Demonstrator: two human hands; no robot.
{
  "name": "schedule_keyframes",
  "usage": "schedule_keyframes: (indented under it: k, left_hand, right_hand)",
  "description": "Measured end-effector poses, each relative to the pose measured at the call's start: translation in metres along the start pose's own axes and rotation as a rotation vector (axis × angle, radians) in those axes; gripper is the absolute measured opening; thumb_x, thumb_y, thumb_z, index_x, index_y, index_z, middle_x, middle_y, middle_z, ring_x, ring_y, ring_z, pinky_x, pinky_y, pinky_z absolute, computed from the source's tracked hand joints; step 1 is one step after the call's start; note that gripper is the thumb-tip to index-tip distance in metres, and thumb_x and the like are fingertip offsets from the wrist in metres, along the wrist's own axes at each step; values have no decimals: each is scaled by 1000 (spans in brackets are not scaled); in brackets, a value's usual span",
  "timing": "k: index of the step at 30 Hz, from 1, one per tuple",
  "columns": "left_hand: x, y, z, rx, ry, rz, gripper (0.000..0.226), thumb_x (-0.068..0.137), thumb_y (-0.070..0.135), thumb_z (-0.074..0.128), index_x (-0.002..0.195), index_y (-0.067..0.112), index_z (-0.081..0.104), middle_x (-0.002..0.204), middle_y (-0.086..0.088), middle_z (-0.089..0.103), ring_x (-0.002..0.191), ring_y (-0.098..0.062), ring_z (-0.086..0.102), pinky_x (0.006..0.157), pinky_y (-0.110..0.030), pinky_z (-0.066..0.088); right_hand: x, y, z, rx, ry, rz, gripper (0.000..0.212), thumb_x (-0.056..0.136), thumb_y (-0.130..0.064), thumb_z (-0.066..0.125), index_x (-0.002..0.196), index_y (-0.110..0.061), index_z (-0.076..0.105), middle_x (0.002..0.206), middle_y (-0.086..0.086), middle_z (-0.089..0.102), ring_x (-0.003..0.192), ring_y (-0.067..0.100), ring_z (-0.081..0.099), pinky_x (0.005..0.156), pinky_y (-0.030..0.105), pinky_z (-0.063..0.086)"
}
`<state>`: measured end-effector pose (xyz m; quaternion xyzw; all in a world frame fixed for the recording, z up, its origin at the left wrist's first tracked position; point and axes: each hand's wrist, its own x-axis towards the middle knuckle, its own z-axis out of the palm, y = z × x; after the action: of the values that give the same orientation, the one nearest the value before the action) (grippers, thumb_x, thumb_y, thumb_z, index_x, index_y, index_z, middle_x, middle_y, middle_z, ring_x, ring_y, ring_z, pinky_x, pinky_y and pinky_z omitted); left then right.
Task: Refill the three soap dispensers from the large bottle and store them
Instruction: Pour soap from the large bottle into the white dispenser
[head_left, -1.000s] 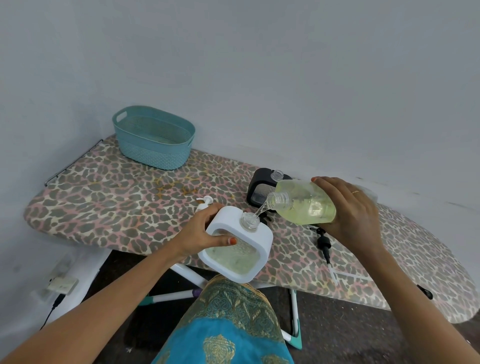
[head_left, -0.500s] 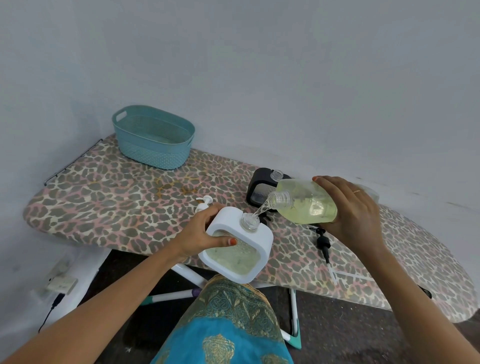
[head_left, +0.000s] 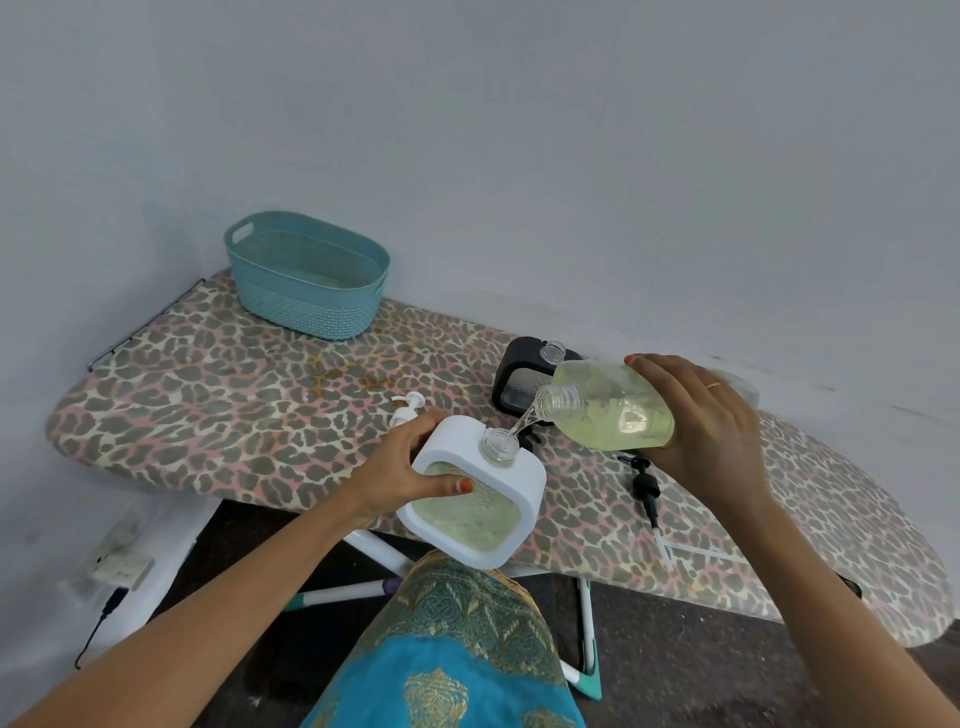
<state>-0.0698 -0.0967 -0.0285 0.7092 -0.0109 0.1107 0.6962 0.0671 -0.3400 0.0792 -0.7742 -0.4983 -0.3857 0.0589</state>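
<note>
A leopard-print ironing board (head_left: 218, 415) stands before me against a pale grey wall (head_left: 519, 156). Its white legs (head_left: 340, 592) cross beneath; a white power strip (head_left: 122, 564) lies below, to my left.

white dispenser (head_left: 480, 493), yellow-green soap, teal basket (head_left: 306, 278), leopard-print board (head_left: 234, 415)
</note>
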Motion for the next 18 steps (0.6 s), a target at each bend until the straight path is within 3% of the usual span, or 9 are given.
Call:
schedule_keyframes:
  k: [5, 11, 18]
  left_hand:
    - [-1, 2, 1, -23, -2, -10, 79, 44, 60, 81, 108, 20, 56, 106, -12, 62, 93, -16, 64, 77, -26, 55]
    - [-3, 2, 1, -26, 7, -20, 80, 43, 60, 82, 108, 20, 57, 102, -2, 63, 93, -15, 65, 76, -29, 56]
    - [-4, 2, 1, -16, 10, -16, 84, 44, 60, 81, 110, 16, 57, 105, -11, 63, 94, -21, 64, 77, -32, 56]
  right_hand:
    - [0, 0, 1, -2, -15, 6, 74, 55, -27, 89, 116, -13, 50, 107, 10, 69, 94, 28, 67, 77, 36, 53]
    - [0, -1, -1, -10, -19, 4, 76, 53, -27, 90, 116, -13, 50, 107, 10, 69, 94, 28, 67, 77, 36, 53]
    - [0, -1, -1, -8, -20, 2, 67, 62, -34, 83, 117, -13, 51, 108, 9, 68, 97, 28, 66, 79, 36, 52]
